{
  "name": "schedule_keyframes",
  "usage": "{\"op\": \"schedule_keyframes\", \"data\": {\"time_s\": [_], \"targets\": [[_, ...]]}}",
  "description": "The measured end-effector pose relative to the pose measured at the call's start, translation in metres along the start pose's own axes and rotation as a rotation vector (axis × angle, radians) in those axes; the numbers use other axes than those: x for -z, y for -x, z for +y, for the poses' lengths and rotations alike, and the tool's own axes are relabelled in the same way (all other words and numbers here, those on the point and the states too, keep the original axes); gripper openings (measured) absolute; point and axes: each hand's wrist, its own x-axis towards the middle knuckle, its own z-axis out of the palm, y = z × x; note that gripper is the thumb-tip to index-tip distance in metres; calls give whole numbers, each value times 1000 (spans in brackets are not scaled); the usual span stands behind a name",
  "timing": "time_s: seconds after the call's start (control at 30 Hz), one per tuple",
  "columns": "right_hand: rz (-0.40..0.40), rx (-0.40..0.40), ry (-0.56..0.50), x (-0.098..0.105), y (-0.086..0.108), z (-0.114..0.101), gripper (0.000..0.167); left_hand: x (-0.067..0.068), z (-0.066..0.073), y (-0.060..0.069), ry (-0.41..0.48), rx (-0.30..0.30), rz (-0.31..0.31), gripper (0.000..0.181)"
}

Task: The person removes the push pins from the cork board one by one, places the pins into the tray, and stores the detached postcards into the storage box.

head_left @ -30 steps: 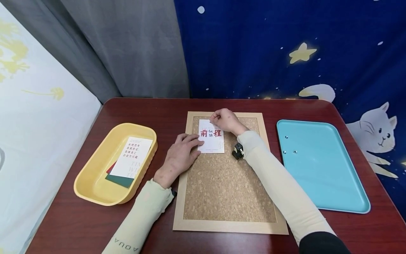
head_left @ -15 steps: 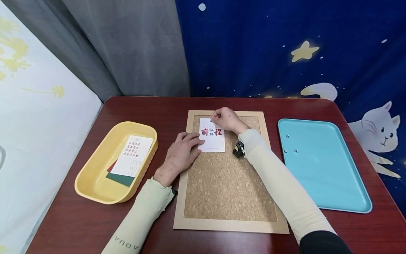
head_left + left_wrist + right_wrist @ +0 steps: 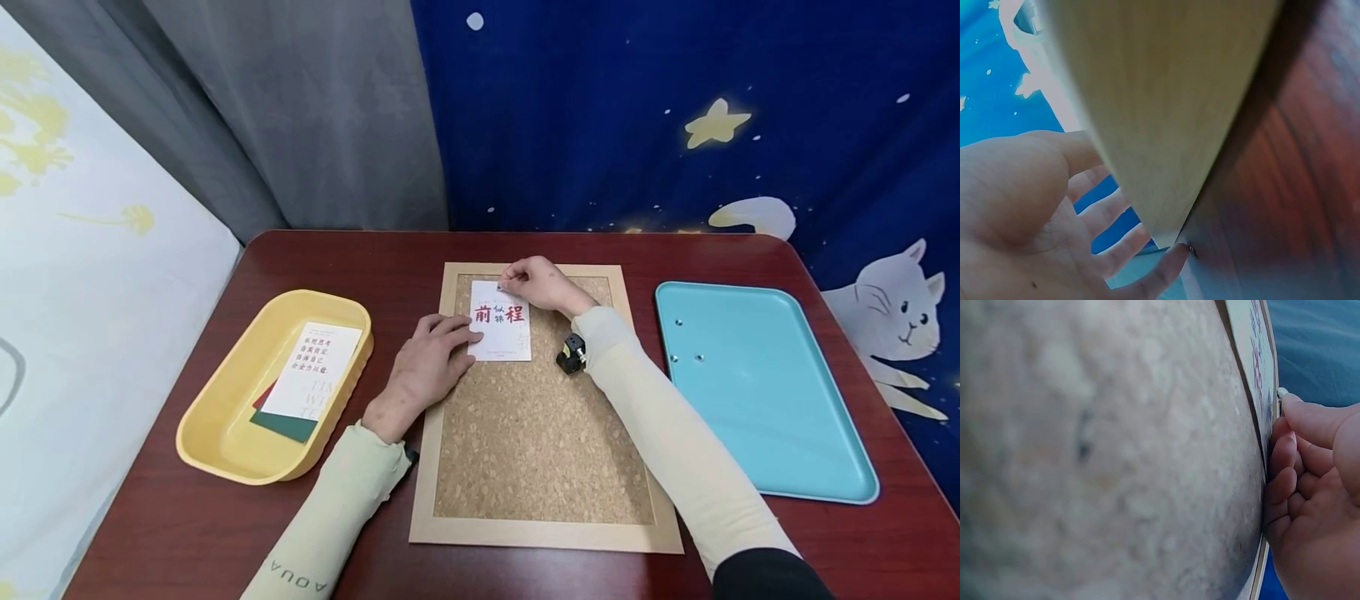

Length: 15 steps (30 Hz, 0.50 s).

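Note:
A white card printed with red and dark characters lies on the upper part of a wood-framed cork board. My left hand rests across the board's left frame, its extended fingertips touching the card's left edge. At the card's top edge, my right hand pinches a small silver thumbtack between thumb and finger. Whether its point has entered the card cannot be seen. The left wrist view shows the left hand beside the board's wooden frame.
On the left stands a yellow basket holding another white card over a green card and a red one. A blue tray at the right carries several silver thumbtacks. Curtains hang behind the dark red table.
The right hand has shifted very slightly to the right and its wrist has turned a little, still at the card's top edge. The left hand and the card stay in place.

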Motion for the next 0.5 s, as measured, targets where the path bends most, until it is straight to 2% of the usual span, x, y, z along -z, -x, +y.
{"op": "schedule_keyframes", "data": {"time_s": [0.5], "targets": [[7,20,-49,2,4,4,18,0,-1,1,7,10,-9,35]]}}
